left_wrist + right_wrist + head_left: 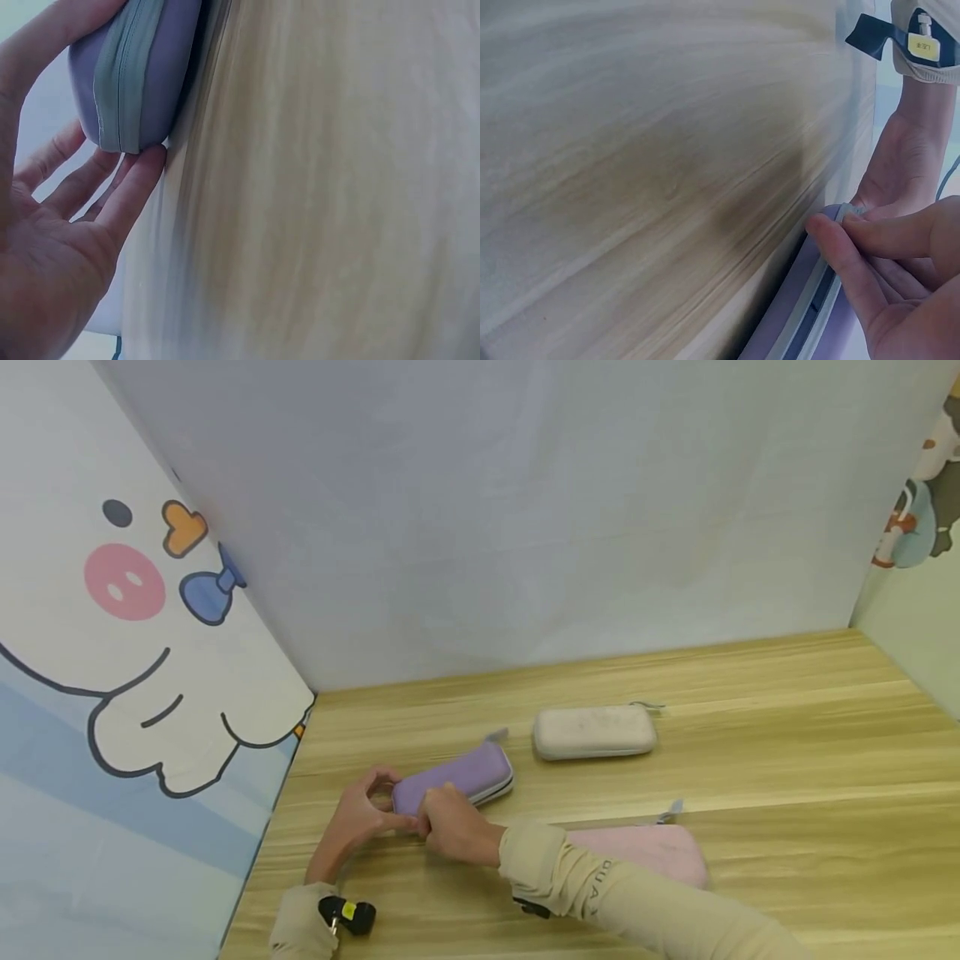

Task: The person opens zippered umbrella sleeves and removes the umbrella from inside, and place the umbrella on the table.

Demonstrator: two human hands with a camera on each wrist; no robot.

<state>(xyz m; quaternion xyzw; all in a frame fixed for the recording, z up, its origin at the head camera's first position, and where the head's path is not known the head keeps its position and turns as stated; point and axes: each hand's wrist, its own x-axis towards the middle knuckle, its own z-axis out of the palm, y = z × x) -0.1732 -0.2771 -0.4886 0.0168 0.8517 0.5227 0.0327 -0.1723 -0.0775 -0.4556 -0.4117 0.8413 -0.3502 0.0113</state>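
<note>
A purple zippered case (457, 777) lies at a slant on the wooden table, a small fabric loop (497, 736) at its far right end. My left hand (360, 814) holds the left end, thumb along the near side and fingers round the end. In the left wrist view, its fingertips (154, 157) touch the case by the grey zipper tape (129, 82). My right hand (453, 822) pinches at the zipper near the left front corner; the pull is hidden between thumb and forefinger. Behind those fingers, the right wrist view shows a dark gap between the zipper tapes (795, 330).
A cream zippered case (595, 732) lies behind and to the right. Partly under my right sleeve (622, 893) in the head view is a pink case (660, 847). A pale wall (525, 527) rises at the table's back, a cartoon-printed panel (127, 710) at its left.
</note>
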